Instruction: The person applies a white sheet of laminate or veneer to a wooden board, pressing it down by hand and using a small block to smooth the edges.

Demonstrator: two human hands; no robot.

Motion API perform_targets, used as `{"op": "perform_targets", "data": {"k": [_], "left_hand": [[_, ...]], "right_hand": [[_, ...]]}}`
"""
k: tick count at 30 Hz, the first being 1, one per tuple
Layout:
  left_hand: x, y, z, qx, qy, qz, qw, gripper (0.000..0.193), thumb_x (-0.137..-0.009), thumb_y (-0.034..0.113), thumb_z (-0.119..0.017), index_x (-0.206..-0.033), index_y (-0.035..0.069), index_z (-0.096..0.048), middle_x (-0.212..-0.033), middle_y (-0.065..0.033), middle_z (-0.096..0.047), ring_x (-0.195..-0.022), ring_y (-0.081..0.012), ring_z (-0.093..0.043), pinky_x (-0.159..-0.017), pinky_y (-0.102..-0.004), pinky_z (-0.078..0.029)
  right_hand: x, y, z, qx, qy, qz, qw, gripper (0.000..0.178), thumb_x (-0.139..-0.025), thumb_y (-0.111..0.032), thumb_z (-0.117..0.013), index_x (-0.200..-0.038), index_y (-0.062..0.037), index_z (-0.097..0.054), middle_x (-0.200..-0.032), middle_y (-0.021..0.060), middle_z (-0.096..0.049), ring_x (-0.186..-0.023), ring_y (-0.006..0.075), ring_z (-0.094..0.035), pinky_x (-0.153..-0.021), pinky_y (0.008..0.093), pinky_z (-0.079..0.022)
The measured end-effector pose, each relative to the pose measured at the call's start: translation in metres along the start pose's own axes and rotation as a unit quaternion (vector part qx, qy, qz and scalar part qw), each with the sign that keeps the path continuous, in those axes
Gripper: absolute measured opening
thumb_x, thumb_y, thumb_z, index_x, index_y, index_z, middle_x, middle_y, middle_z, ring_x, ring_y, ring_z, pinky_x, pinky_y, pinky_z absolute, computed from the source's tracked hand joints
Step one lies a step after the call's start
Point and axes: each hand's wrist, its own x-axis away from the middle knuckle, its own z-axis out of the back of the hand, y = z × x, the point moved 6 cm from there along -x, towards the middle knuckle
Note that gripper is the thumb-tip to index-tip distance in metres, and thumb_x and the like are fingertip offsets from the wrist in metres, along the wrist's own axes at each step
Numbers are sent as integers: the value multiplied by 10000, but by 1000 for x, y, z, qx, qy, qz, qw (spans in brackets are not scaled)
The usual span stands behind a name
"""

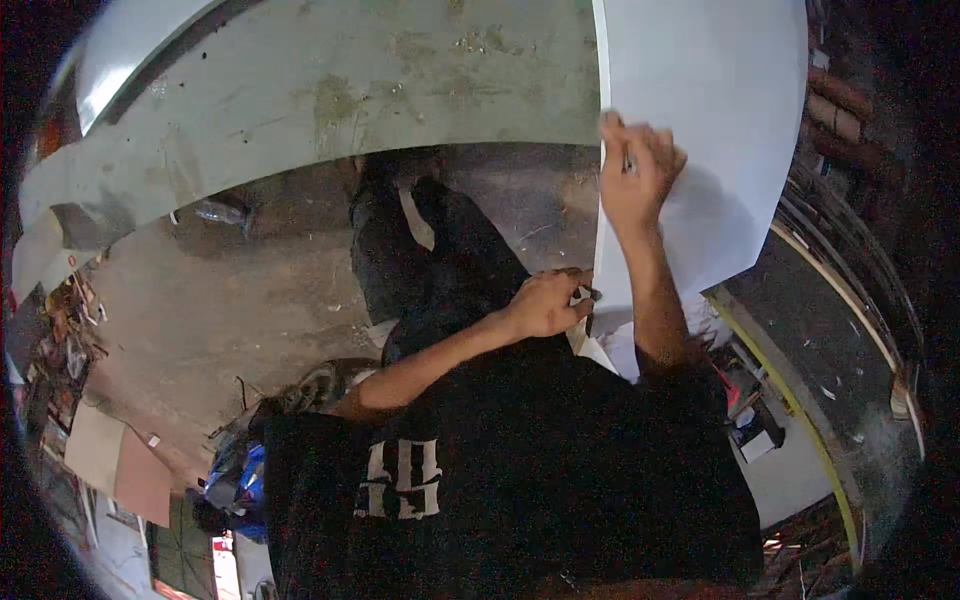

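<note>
A large white panel (705, 90) lies at the right, its long left edge running away from me. My right hand (642, 170) is over that edge, the fingers curled and the index fingertip at the rim. Whatever it pinches, if anything, is too small to make out. Lower down, by the panel's near corner, my left hand (550, 303) is closed, with thumb and fingers bent together around something small and dark that I cannot identify. The panel rests on or beside a grey-green worktop (450, 90) marked with stains and crumbs.
Another white panel (150, 45) lies at the far left. Under the worktop's curved edge show my dark-trousered legs (440, 250) and the brown floor (220, 300). A blue-and-black motorbike (240, 475) stands behind at the left. A dark board (820, 340) with a yellow edge is at the right.
</note>
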Motion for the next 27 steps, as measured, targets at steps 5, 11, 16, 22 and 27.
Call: {"op": "perform_targets", "data": {"k": [5, 11, 16, 22, 27], "left_hand": [[2, -1, 0, 9, 34, -38, 999, 405, -848, 270, -608, -1189, 52, -626, -1082, -212, -679, -968, -401, -657, -844, -484, -519], [-1, -5, -2, 3, 12, -37, 999, 403, -851, 285, -614, -1182, 56, -627, -1059, -210, -683, -956, -399, -660, -838, -480, -520], [-1, -10, -7, 0, 23, -31, 999, 453, -849, 287, -625, -1232, 46, -606, -1082, -210, -677, -972, -383, -664, -840, -482, -523], [0, -15, -8, -14, 9, -21, 1000, 484, -864, 287, -628, -1302, 87, -580, -1144, -188, -674, -975, -376, -669, -858, -483, -527], [-5, -12, -9, -28, -31, 6, 999, 494, -862, 310, -630, -1296, 78, -581, -1103, -207, -682, -934, -385, -678, -846, -481, -529]], "right_hand": [[28, 1, 4, -20, -18, -20, 999, 32, -873, -173, -673, -898, -170, -694, -810, -8, -629, -837, 237, -555, -833, 430, -352], [-19, -7, -5, 0, 21, -9, 1000, 25, -884, -164, -667, -895, -155, -688, -841, -14, -662, -859, 233, -574, -837, 423, -349], [15, -3, 0, -14, 5, -15, 1000, 48, -884, -180, -668, -918, -150, -683, -818, -12, -639, -848, 234, -562, -852, 429, -344], [-25, -4, -10, 4, 13, -1, 1000, 64, -865, -181, -681, -927, -169, -679, -841, -13, -638, -868, 242, -555, -808, 441, -341], [0, 3, -7, 33, 13, -1, 999, 15, -880, -160, -682, -869, -154, -675, -820, 4, -641, -831, 241, -561, -766, 420, -360]]}}
